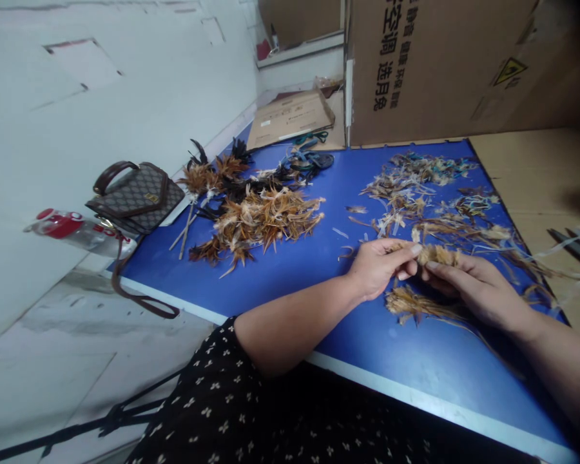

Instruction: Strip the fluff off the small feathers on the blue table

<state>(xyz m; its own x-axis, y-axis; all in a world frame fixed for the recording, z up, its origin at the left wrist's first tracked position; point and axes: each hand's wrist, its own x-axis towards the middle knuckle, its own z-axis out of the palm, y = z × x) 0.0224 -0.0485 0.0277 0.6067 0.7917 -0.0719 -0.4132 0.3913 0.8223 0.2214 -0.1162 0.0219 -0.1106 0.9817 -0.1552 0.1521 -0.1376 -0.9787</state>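
My left hand [384,263] and my right hand [471,283] meet over the right part of the blue table. Both are closed in a pinch on a short strip of fluffy tan feathers [439,255]. Fingers cover part of the strip. Just below them on the table lies a bundle of tan feathers [410,301] with long thin strands trailing right. Beyond my hands spread loose feather scraps [406,183] mixed with pale and bluish bits. To the left sits a heap of orange-brown feather bunches [265,219], with black and brown feathers [222,169] behind it.
A patterned handbag [142,196] and a clear bottle with a red cap [77,229] are at the table's left edge. Flat cardboard [292,118] lies at the back. A large carton [444,71] stands behind. Dark-handled scissors [577,251] are far right. The blue table's [270,290] pale edge faces me.
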